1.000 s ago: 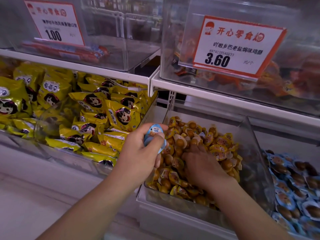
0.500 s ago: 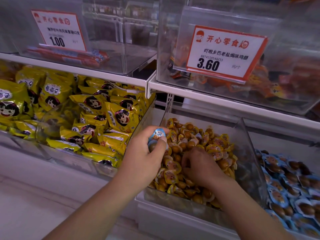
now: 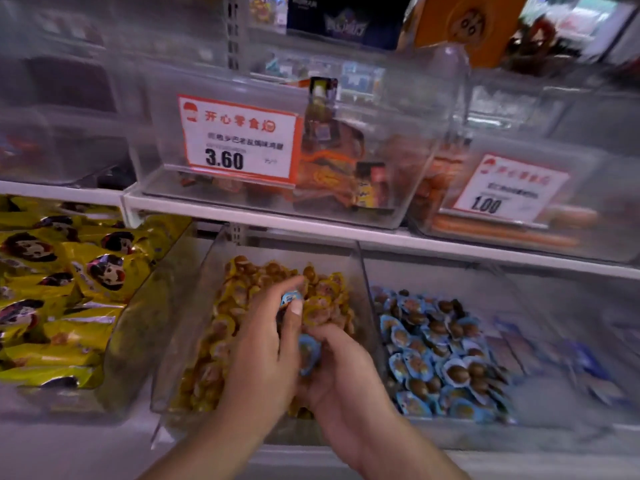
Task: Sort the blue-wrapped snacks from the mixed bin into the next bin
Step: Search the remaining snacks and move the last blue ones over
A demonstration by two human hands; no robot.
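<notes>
The mixed bin [image 3: 187, 327] is a clear plastic tub filled with small yellow-wrapped snacks [image 3: 322, 299]. Above it, my left hand [image 3: 266, 348] pinches a blue-wrapped snack [image 3: 290, 299] between thumb and fingers. My right hand [image 3: 339, 368] is pressed against the left hand and holds a second blue-wrapped snack [image 3: 309, 353] in its curled fingers. To the right stands the neighbouring bin [image 3: 512, 282], where several blue-wrapped snacks [image 3: 440, 355] lie. The picture is blurred by motion.
Yellow snack bags [image 3: 62, 292] fill the bin on the left. A white shelf edge [image 3: 311, 230] runs just above the bins. On it stand clear tubs with price tags reading 3.60 [image 3: 239, 142] and 1.00 [image 3: 509, 188].
The view has swung right, so the blue-snack bin shows more fully. My right hand has come up out of the yellow snacks holding a blue-wrapped snack and now meets my left hand.
</notes>
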